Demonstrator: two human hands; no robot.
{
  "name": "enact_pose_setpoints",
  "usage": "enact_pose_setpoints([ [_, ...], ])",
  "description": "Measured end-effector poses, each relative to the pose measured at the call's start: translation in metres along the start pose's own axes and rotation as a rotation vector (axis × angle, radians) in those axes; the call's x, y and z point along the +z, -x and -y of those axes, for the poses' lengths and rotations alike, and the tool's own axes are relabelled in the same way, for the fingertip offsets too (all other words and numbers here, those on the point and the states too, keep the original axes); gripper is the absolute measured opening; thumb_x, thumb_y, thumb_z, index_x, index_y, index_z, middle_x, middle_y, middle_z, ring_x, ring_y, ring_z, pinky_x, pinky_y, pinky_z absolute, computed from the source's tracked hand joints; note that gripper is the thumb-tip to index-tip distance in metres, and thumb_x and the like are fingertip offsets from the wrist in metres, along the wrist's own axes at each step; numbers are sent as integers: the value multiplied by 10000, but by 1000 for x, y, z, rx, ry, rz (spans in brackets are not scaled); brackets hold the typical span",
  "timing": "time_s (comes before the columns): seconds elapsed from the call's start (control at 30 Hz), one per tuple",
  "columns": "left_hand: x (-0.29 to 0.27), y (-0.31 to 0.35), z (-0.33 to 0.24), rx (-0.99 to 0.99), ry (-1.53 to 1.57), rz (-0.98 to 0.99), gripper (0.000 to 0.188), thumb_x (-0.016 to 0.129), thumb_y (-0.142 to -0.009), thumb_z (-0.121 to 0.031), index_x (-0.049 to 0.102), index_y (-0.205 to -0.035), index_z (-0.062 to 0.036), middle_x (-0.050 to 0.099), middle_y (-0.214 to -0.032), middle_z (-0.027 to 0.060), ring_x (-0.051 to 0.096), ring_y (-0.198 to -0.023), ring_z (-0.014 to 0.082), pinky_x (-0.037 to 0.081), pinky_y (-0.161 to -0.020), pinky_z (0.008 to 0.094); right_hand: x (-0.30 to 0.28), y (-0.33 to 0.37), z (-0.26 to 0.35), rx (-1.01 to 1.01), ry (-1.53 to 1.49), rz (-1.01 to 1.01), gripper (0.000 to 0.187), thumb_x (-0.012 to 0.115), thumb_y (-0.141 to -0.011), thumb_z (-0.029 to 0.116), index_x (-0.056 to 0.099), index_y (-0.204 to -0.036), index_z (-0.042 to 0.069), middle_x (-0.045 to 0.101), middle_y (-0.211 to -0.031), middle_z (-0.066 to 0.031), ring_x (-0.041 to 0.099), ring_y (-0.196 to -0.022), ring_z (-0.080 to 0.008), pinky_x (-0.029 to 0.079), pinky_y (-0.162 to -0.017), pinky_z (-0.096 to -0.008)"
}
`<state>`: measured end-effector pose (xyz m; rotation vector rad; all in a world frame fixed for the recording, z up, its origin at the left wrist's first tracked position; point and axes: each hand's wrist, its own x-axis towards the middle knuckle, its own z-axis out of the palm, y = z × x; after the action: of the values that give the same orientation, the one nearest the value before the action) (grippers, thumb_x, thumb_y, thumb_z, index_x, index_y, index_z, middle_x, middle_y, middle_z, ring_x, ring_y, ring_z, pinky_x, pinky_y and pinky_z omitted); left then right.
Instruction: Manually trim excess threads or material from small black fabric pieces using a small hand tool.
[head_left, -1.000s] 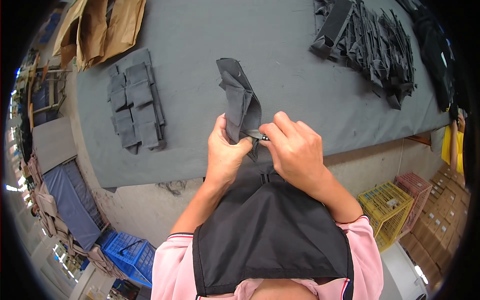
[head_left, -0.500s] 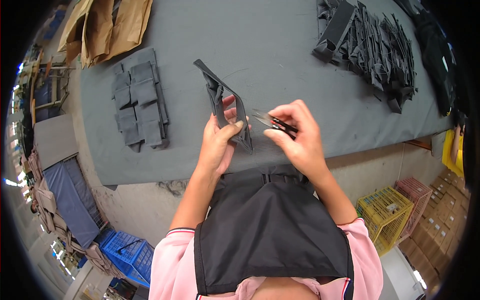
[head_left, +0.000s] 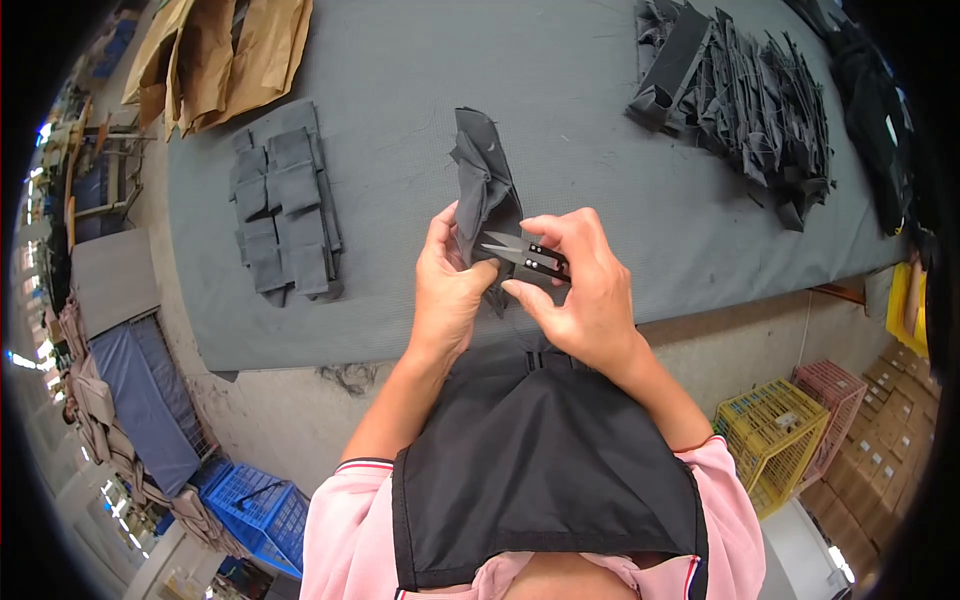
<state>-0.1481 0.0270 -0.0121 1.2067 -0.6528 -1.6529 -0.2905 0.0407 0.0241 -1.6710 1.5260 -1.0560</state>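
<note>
A dark grey sewn fabric piece (head_left: 487, 175) is pinched between the thumb and fingers of my left hand (head_left: 447, 290), held up over the near part of the table. My right hand (head_left: 588, 290) grips a pair of black-handled thread snips (head_left: 545, 262). Their pointed metal blades stand apart and lie over the lower part of the fabric, close to my left thumb. Whether a thread sits between the blades is too small to tell.
Grey cloth covers the table (head_left: 400, 130). Sewn pocket pieces (head_left: 290, 205) are stacked at left, beside brown paper (head_left: 235, 60). A heap of grey fabric pieces (head_left: 750, 110) lies far right. Below the table stand a blue crate (head_left: 255, 510) and a yellow crate (head_left: 770, 430).
The fabric has turned in my left hand, its broad face now showing. My right hand has moved left, bringing the snips from beside the fabric to over it.
</note>
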Motion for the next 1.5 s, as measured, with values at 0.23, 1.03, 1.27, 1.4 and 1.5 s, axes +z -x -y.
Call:
enact_pose_setpoints([
  [0.23,-1,0,1,-29,-17,5,646,532,-693,145,382,-1315,50,444,-1226,81,472,-1142,156,415,-946,271,-9,-6,-12,-319,474,170,223,708,-663,62,536,-805,50,465,-796,-56,552,-643,-196,427,-559,-325],
  [1.03,0,3,-7,-42,-71,23,676,537,-687,152,370,-1326,7,429,-1241,115,531,-1085,169,472,-881,276,-11,-15,-18,-475,464,174,180,638,-651,62,488,-750,65,452,-735,-48,542,-593,-208,488,-597,-324],
  [1.27,-3,2,-5,-58,-62,4,684,562,-680,147,375,-1322,4,398,-1250,111,519,-1083,164,469,-868,267,-24,-11,-21,-337,320,248,231,687,-672,50,519,-831,69,501,-779,-41,561,-624,-219,461,-564,-332],
  [1.4,-3,0,-6,-35,-89,-19,678,568,-682,143,391,-1318,-12,406,-1192,85,491,-1062,145,463,-855,252,-21,-11,-20,-240,257,185,264,707,-677,53,531,-873,68,523,-825,-47,575,-653,-244,445,-554,-334],
  [1.5,-5,-2,-7,-42,-4,-3,639,565,-706,114,410,-1310,-27,416,-1153,72,481,-1052,140,461,-842,243,-15,-11,-18,-194,197,184,256,701,-693,43,542,-894,61,518,-839,-54,572,-661,-238,449,-566,-321],
])
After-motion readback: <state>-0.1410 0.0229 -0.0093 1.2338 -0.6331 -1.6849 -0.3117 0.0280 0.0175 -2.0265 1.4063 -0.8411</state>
